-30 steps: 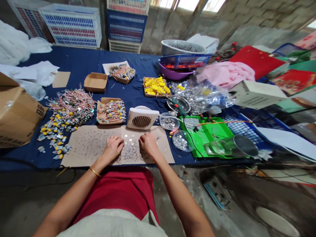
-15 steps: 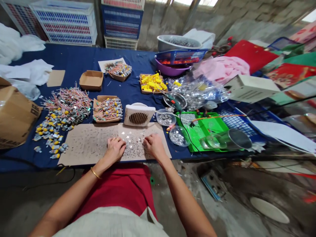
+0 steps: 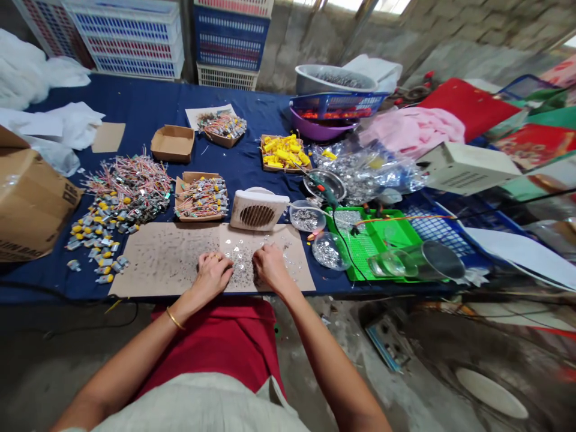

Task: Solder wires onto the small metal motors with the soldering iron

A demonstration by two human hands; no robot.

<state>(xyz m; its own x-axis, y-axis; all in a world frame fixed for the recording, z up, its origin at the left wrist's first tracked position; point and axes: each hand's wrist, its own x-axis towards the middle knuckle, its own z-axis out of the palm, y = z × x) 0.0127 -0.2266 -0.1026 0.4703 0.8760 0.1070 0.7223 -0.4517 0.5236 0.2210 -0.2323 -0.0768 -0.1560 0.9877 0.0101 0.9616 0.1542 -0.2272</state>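
Note:
A flat cardboard sheet (image 3: 153, 258) lies along the table's front edge, strewn with tiny dark and shiny metal pieces (image 3: 242, 258). My left hand (image 3: 215, 271) rests on the middle of the sheet, fingers curled down; what lies under the fingertips is hidden. To the right of the shiny pieces, my right hand (image 3: 270, 266) also has its fingers bent together on the sheet, against small dark bits. Whether it pinches one is too small to tell. Just behind the sheet stands a white vented fan unit (image 3: 258, 211).
Small motors with wires (image 3: 130, 186) are heaped at the left, beside a cardboard tray of wired motors (image 3: 202, 198). Right of the fan are bowls of metal parts (image 3: 330, 251) and a green tray (image 3: 357, 255). Yellow parts (image 3: 285, 151) fill a box behind.
My right hand has moved left across the sheet, closer to my left hand. The whole view has shifted slightly, while my left hand remains about where it was on the sheet.

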